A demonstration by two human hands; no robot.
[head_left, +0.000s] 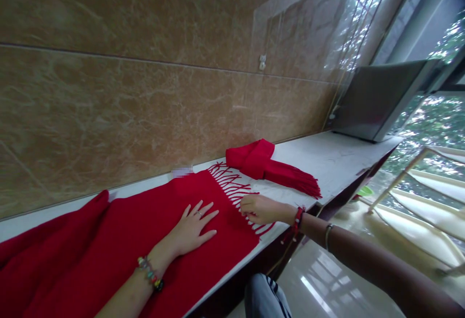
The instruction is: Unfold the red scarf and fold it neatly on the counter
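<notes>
A long red scarf (119, 240) lies spread flat along a white counter (337, 158). My left hand (192, 230) rests palm down on it with the fingers spread, near its fringed end. My right hand (259, 209) is curled at the red fringe (232, 184), its fingers pinched on some tassels at the counter's front edge. A second red scarf (265, 163), folded, with its own fringe pointing right, lies a little further along the counter, apart from both hands.
A brown marble wall (145, 90) runs right behind the counter. A grey box-like appliance (378, 100) stands at the counter's far end by a window. Pale slatted furniture (428, 197) stands on the glossy floor to the right. My knee (265, 298) shows below the counter's edge.
</notes>
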